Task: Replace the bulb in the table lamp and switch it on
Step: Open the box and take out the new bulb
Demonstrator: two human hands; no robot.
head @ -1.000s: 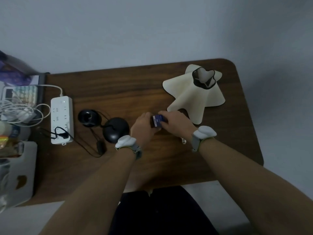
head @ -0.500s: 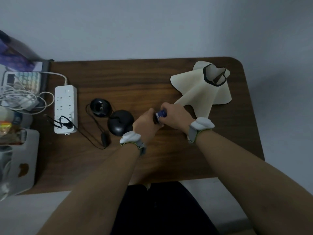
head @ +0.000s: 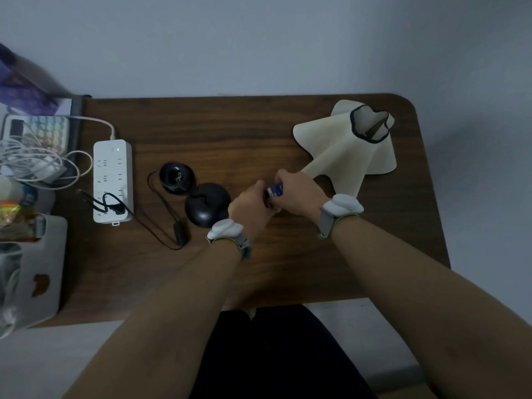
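A small blue bulb box [head: 275, 190] sits between my two hands above the middle of the brown table [head: 230, 133]. My left hand [head: 251, 204] grips its near end and my right hand [head: 298, 195] closes over its far end; most of the box is hidden by fingers. The black lamp base [head: 205, 204] lies just left of my left hand, with the black lamp socket [head: 176, 177] beside it. The cream lampshade [head: 345, 148] lies on its side at the table's right.
A white power strip [head: 112, 180] lies at the left with the lamp's black plug [head: 110, 208] in it, and the cord with an inline switch [head: 181, 234] loops on the table. A grey box and tangled white cables [head: 28, 165] crowd the left edge.
Both hands stay together on the blue box, working it slightly upward and to the right. The camera view has shifted a little.
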